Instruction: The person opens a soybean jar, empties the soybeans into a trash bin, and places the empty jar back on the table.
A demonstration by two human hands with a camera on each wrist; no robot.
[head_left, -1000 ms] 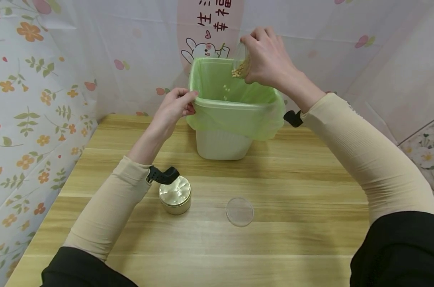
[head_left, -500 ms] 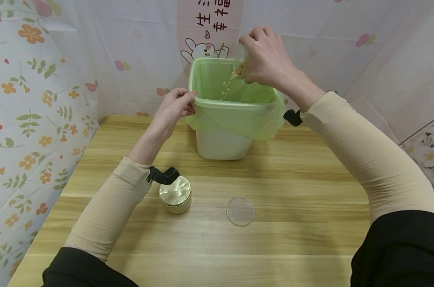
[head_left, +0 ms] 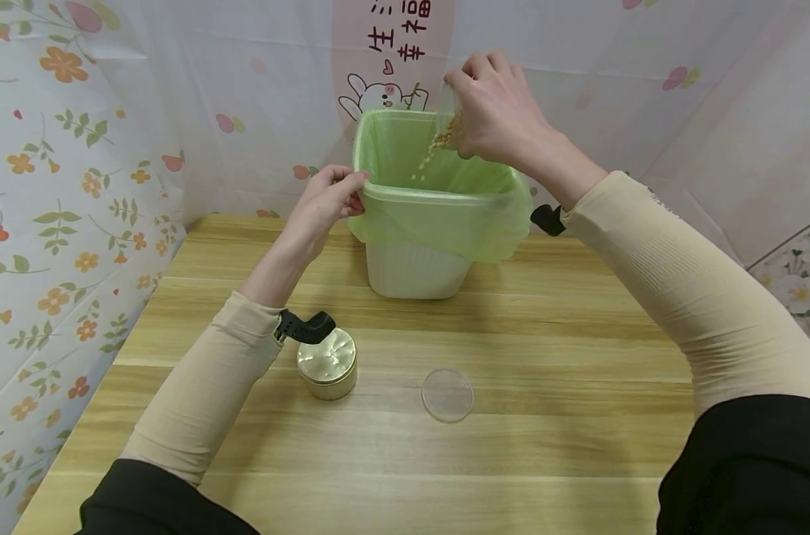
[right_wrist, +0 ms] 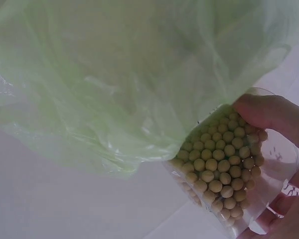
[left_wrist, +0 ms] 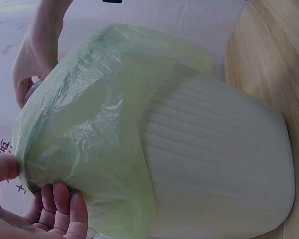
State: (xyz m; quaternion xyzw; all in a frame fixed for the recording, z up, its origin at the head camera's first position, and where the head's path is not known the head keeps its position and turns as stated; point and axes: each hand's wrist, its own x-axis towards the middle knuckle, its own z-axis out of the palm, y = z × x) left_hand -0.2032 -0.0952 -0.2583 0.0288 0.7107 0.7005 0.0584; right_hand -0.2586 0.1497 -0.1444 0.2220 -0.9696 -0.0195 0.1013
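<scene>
Right hand (head_left: 501,111) grips the tilted cup (right_wrist: 278,149), left hand (head_left: 325,197) pinches the green liner (head_left: 438,223); too steep, beans (right_wrist: 222,167) could spill outside!

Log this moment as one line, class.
right grip: tilted clear cup; beans: falling into bin; left grip: holding green liner; tabletop: gold tin, clear disc

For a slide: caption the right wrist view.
Right hand holds a tilted clear cup of soybeans beside a green bin liner.

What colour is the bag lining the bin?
The bag is translucent pale green; it shows best in the head view, folded over the rim of the whitish bin.
</scene>
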